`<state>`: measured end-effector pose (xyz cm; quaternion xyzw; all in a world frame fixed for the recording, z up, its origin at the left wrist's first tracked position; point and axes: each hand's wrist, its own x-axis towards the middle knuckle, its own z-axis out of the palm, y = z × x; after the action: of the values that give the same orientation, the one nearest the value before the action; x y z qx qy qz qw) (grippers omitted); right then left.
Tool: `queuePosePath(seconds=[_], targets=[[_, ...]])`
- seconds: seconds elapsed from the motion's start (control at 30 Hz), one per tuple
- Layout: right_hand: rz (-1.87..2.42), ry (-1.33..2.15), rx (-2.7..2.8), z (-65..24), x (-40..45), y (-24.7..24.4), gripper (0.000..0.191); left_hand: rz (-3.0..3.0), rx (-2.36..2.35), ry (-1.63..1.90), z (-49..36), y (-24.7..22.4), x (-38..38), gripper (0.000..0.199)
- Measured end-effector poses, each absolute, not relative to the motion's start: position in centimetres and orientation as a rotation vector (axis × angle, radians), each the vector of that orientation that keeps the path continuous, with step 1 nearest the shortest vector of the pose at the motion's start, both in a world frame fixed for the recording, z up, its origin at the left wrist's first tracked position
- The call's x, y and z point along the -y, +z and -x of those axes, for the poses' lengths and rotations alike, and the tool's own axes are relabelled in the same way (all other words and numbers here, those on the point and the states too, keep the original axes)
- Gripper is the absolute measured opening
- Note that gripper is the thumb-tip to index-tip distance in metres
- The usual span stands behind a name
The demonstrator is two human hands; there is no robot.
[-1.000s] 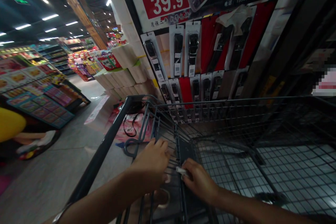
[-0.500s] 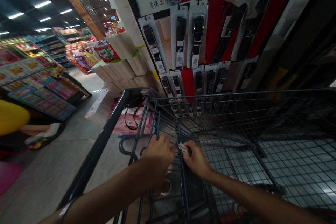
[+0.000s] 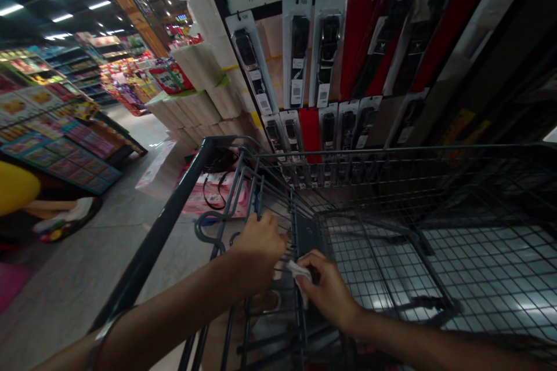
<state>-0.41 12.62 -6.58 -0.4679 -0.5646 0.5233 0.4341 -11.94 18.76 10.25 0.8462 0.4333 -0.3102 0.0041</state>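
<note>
A dark metal shopping cart point(image 3: 383, 152) fills the lower view, with its thick handle bar point(image 3: 161, 232) slanting on the left. My left hand point(image 3: 261, 243) is closed at the wire seat section near the handle; its fingertips are partly hidden behind the bars. Just right of it, my right hand point(image 3: 328, 287) pinches a small crumpled white cloth or tissue point(image 3: 299, 271) against a bar of the cart. A dark flat panel point(image 3: 310, 235) lies beyond my right hand, inside the cart.
Packaged belts point(image 3: 328, 58) hang on a rack ahead. Pink packages point(image 3: 213, 194) sit on the floor beyond the handle, near stacked paper rolls point(image 3: 191, 110). Store shelves point(image 3: 65, 151) and a yellow object point(image 3: 17, 188) are at the left.
My right hand has moved slightly down with the white cloth, which shows more now. My left hand has shifted slightly up and left. The view has tilted a little.
</note>
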Motion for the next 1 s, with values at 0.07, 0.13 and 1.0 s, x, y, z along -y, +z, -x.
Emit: queuePosePath(seconds=[0.07,0.13,1.0], targets=[[1.207,1.225,1.422,0.6,-13.9,-6.8,0.016,-2.653,-1.365,-0.948,12.0,10.1,-18.8,0.047],[1.249,1.155,1.422,0.7,-15.5,-7.0,0.016,-2.655,-1.365,-0.926,12.1,10.0,-18.8,0.046],[0.841,2.210,1.235,1.8,-15.1,0.9,0.037,-2.426,-1.698,0.343,14.0,16.6,-18.9,0.030]])
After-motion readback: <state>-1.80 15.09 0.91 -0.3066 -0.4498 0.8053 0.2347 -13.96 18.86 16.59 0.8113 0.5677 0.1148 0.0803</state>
